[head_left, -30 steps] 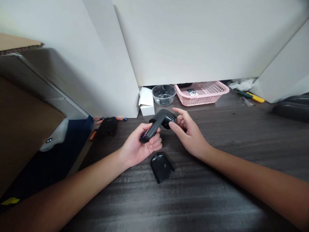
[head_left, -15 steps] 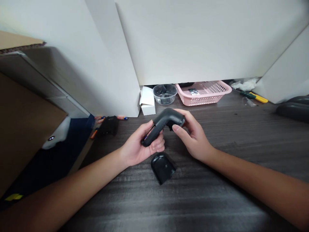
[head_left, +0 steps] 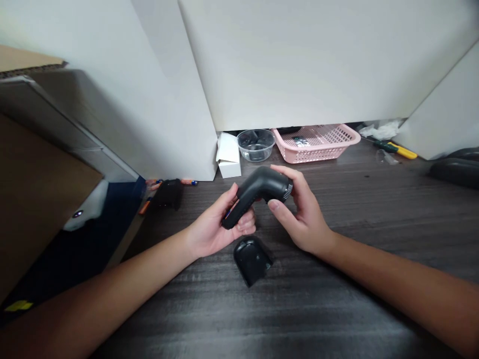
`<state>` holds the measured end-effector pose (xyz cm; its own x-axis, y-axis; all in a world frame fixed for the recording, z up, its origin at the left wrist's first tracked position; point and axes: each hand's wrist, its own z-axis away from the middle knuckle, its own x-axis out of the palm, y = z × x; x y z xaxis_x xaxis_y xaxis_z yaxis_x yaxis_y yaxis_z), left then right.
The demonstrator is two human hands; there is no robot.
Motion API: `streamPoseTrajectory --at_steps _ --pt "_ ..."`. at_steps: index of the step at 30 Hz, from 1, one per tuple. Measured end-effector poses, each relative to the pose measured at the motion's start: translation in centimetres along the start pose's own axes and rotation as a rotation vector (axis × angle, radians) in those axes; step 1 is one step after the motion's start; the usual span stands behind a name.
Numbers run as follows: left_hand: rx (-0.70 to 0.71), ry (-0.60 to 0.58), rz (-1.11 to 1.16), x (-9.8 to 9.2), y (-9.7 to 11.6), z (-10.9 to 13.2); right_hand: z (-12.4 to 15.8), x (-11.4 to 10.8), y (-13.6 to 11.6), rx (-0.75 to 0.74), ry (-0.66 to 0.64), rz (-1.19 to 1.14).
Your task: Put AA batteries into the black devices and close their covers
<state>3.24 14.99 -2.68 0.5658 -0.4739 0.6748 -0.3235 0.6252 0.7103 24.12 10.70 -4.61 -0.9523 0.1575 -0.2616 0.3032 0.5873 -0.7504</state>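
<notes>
A black bent device (head_left: pixel 258 189) with a ribbed ring at its right end is held above the dark wood-grain surface. My left hand (head_left: pixel 219 224) is wrapped round its lower handle, where a strip of orange and blue shows along the side. At the ribbed end, my right hand (head_left: pixel 303 214) grips it between thumb and fingers. Below the device, a black curved cover (head_left: pixel 252 262) lies on the surface, touched by neither hand.
Along the white panel stand a small white box (head_left: pixel 229 157), a clear round bowl (head_left: pixel 256 145) and a pink basket (head_left: pixel 316 152). A yellow-handled tool (head_left: pixel 402 149) lies right. Orange batteries (head_left: pixel 189 182) and a black part (head_left: pixel 169 193) are left, near a cardboard box (head_left: pixel 41 199).
The device has turned slightly and its ribbed end has shifted a little to the right, along with my right hand. My left hand keeps its hold. The black cover has stayed in place.
</notes>
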Motion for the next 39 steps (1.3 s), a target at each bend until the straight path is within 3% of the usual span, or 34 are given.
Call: streamPoseTrajectory --at_steps 21,29,39 --pt "-0.034 -0.005 -0.039 0.3 0.1 0.2 -0.3 0.2 1.0 0.120 0.010 -0.044" --pt "-0.068 0.025 -0.002 0.1 0.2 0.1 -0.7 0.3 1.7 0.296 -0.017 -0.049" --pt "-0.042 0.096 0.056 -0.6 0.3 0.1 -0.8 0.4 2.1 0.175 -0.085 -0.028"
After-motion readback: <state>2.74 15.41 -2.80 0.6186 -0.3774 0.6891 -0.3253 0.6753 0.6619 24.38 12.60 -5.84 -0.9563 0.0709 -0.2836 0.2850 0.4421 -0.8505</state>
